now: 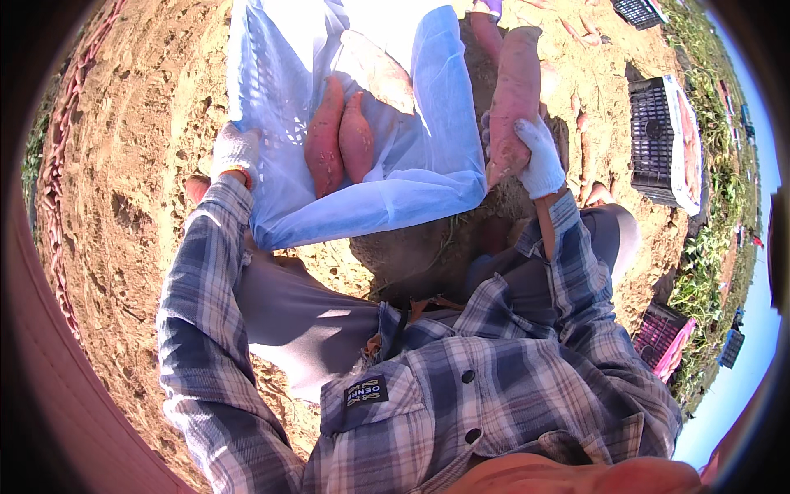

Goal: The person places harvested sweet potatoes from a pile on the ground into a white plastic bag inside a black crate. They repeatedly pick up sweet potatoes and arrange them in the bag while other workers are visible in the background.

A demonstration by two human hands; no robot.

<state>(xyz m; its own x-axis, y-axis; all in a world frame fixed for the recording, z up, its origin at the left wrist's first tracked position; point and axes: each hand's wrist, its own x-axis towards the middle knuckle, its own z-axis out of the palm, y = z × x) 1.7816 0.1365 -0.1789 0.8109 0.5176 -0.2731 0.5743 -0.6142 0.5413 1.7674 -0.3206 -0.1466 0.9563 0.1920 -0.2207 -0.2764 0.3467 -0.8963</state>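
Observation:
In my right hand (539, 153), which wears a white knit glove, is a long, thick sweet potato (517, 92) with pinkish-red skin. It is beside the right edge of a crate lined with bluish-white fabric (370, 213). My gloved left hand (237, 150) grips the crate's left edge over the liner, with some fingers hidden. Inside, two reddish sweet potatoes (324, 139) lie side by side near the left wall. A paler, sunlit sweet potato (378, 71) rests farther back. Glare washes out the crate's far part.
Loose sweet potatoes (583, 145) lie on the dry soil to the right. A filled dark plastic crate (657, 139) stands beyond them, near green vines (703, 272). At the far left runs a long row of sweet potatoes (58, 185). A purple-pink crate (660, 339) sits at lower right.

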